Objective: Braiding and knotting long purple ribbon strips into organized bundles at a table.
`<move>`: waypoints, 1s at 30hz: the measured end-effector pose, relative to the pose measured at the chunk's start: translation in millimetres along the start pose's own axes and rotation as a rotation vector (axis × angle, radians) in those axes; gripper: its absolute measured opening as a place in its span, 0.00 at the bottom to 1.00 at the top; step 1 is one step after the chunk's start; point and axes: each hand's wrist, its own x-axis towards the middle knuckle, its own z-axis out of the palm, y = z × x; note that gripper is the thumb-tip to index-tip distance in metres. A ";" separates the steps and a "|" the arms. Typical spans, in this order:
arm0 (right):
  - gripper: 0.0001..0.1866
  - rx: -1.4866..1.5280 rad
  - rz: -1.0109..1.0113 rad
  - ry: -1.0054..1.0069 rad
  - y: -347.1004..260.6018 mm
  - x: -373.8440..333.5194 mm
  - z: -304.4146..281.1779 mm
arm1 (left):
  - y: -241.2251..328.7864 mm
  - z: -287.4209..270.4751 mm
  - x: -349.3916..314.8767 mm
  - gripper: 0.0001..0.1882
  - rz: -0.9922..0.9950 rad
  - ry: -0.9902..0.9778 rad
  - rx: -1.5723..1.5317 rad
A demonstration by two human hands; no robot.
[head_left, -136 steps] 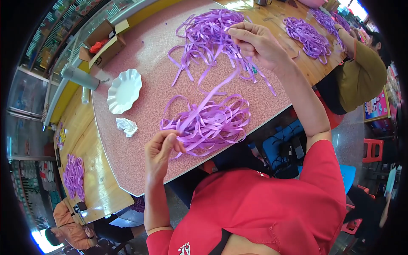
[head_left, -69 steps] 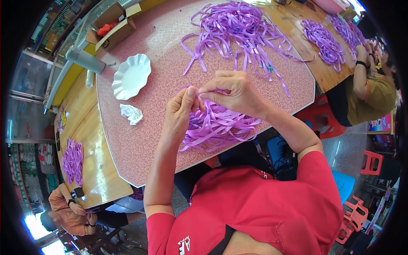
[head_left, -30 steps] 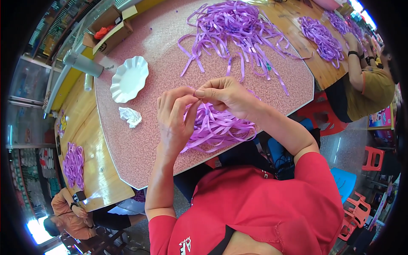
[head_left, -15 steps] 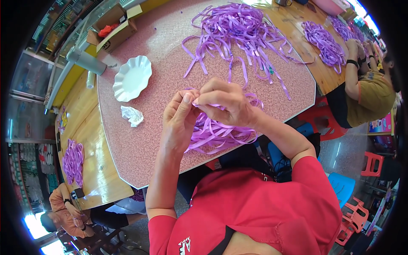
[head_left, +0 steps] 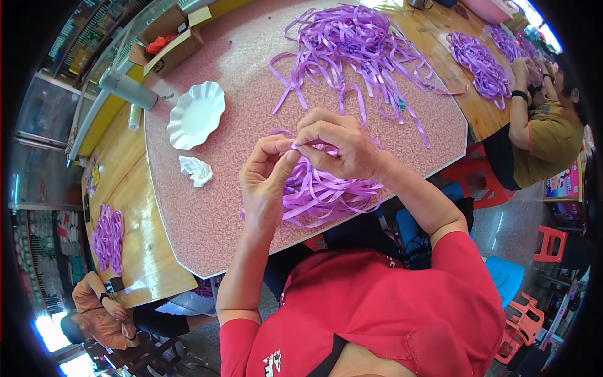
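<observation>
My left hand (head_left: pixel 267 173) and my right hand (head_left: pixel 342 146) meet fingertip to fingertip over the near part of the pink speckled table (head_left: pixel 245 245). Both pinch a purple ribbon (head_left: pixel 325 148) between thumb and forefinger; its exact end is mostly covered by the fingers. Beneath my hands lies a loose heap of purple ribbons (head_left: pixel 326 202), partly hidden by them. Farther off on the same table spreads a larger tangled pile of purple ribbons (head_left: pixel 352 38), with strands trailing toward me.
A white scalloped dish (head_left: pixel 196 116) and crumpled tissue (head_left: pixel 196 169) sit to the left, near a grey bottle (head_left: pixel 129 88) and an open cardboard box (head_left: pixel 173 41). Co-workers sit at right (head_left: pixel 546 132) and lower left (head_left: pixel 100 308), with ribbon bundles (head_left: pixel 480 66) on wooden tables.
My left thumb and fingers have shifted slightly right, and the pinch on the ribbon now shows more openly. The co-worker at right has raised their head a little.
</observation>
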 end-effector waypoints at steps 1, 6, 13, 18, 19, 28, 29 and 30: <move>0.08 0.039 0.040 0.002 -2.2 1.1 0.8 | -2.8 -4.2 1.0 0.07 0.027 -0.001 -0.007; 0.05 0.154 0.284 -0.002 -6.4 0.9 5.1 | -13.7 -6.8 4.2 0.04 0.088 0.044 -0.026; 0.03 0.159 0.495 0.098 -4.4 2.4 17.7 | -24.1 -12.7 10.9 0.07 0.058 0.076 -0.003; 0.03 0.142 0.431 0.114 -5.1 4.4 18.6 | -22.4 -18.3 18.0 0.05 0.070 0.085 0.110; 0.04 0.218 0.527 0.107 -5.7 4.9 18.9 | -23.7 -20.8 20.6 0.05 0.111 0.067 0.158; 0.09 0.849 1.023 0.070 -0.9 12.9 19.2 | -26.8 -23.5 32.0 0.10 0.478 0.087 0.397; 0.09 0.848 1.023 0.071 1.2 12.5 20.0 | -26.0 -21.8 32.4 0.11 0.558 0.160 0.455; 0.10 0.889 1.040 0.069 3.7 12.1 20.9 | -24.2 -23.5 32.7 0.11 0.558 0.160 0.453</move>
